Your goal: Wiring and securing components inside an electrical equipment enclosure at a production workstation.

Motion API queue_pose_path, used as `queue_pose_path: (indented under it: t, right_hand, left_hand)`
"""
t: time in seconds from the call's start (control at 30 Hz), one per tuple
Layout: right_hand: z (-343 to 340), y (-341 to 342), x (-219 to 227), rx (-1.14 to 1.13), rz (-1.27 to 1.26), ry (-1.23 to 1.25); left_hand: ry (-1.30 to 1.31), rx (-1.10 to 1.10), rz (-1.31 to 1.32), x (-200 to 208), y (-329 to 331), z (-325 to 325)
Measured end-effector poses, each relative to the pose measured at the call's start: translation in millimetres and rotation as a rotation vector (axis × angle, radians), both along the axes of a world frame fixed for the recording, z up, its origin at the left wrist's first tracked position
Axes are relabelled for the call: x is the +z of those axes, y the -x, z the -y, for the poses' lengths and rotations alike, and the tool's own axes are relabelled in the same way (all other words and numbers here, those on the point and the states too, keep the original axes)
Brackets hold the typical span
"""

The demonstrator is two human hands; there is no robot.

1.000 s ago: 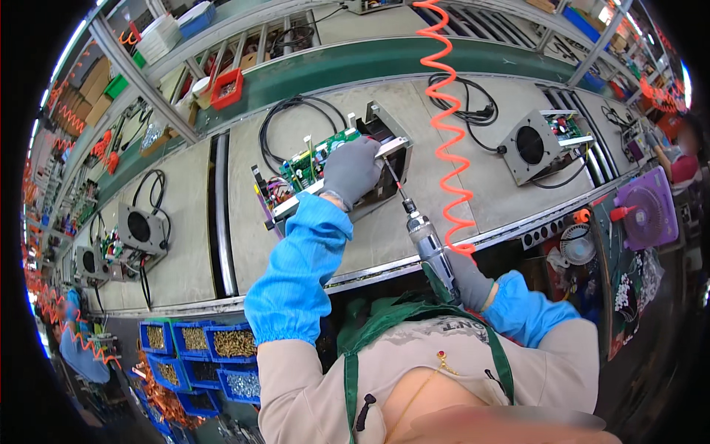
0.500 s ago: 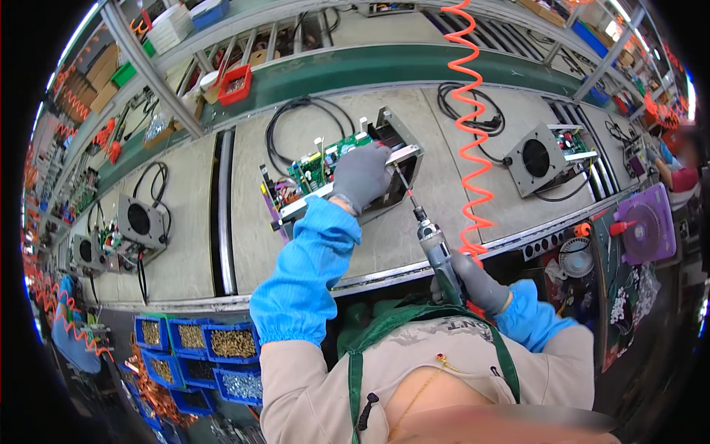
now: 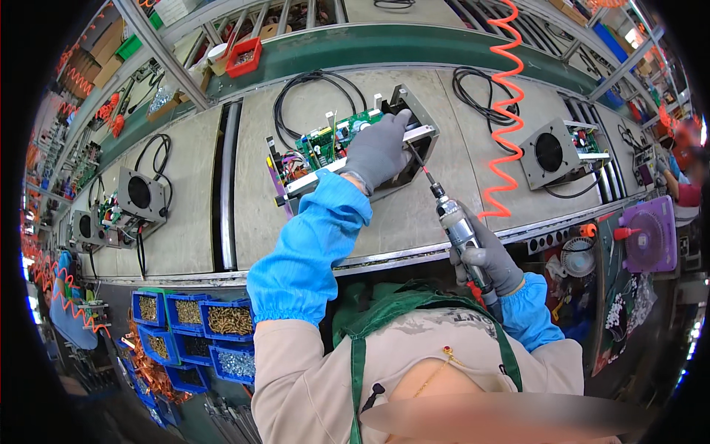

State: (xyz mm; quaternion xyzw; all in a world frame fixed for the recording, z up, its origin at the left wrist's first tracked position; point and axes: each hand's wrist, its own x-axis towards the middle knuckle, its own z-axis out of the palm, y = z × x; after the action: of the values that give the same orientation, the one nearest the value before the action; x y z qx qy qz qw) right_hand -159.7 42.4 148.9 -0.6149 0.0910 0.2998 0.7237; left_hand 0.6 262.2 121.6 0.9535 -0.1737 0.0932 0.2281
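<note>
My right hand (image 3: 489,251), in a grey glove, is closed round a silver pneumatic screwdriver (image 3: 457,226). Its long thin bit slants up and left to the metal rail at the right end of an open electronic unit (image 3: 318,177). Inside that unit a green circuit board (image 3: 325,146) and coloured wires show. My left hand (image 3: 379,152), gloved in grey too, lies over the unit's front rail with its fingers bent round the rail near the bit's tip. Whatever sits under the left fingertips is hidden.
An orange coiled hose (image 3: 506,111) hangs right of the unit. A similar unit with a round fan (image 3: 549,153) stands to the right, another (image 3: 138,196) to the left. Black cables (image 3: 281,103) loop behind. Blue bins (image 3: 229,320) of screws sit lower left; a person works far right.
My right hand and the screwdriver have moved up and to the right, away from my body. The bench scene has shifted slightly; my left hand stays on the unit.
</note>
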Motion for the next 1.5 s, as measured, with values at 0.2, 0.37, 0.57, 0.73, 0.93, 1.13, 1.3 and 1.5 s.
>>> queue_pose_path:
  t: [0.2,0.37,0.57,0.73,0.93,1.13,1.3,1.5]
  right_hand:
    - [0,3,-9,-0.007,0.042,0.001]
    - [1,4,-21,-0.034,-0.020,-0.255]
    - [-2,4,-34,-0.049,0.076,-0.195]
    - [-1,7,-35,-0.030,0.053,-0.185]
    - [-2,14,-45,-0.038,0.086,-0.206]
    - [-6,20,-58,-0.024,0.081,-0.409]
    - [-2,39,-62,0.132,0.121,-0.556]
    - [-20,53,-77,0.281,-0.196,-0.729]
  left_hand:
    - [0.019,-0.096,0.017,-2,4,4]
    - [0.393,0.022,0.625,-5,70,-34]
    - [0.536,0.478,0.169,-45,121,-108]
    - [0.371,0.563,0.371,-70,109,-94]
    - [0.373,0.671,0.353,-62,126,-68]
    - [0.189,0.752,0.444,-32,109,-26]
    - [0.103,0.860,0.232,-36,90,-30]
    - [0.269,0.702,0.440,-55,141,-72]
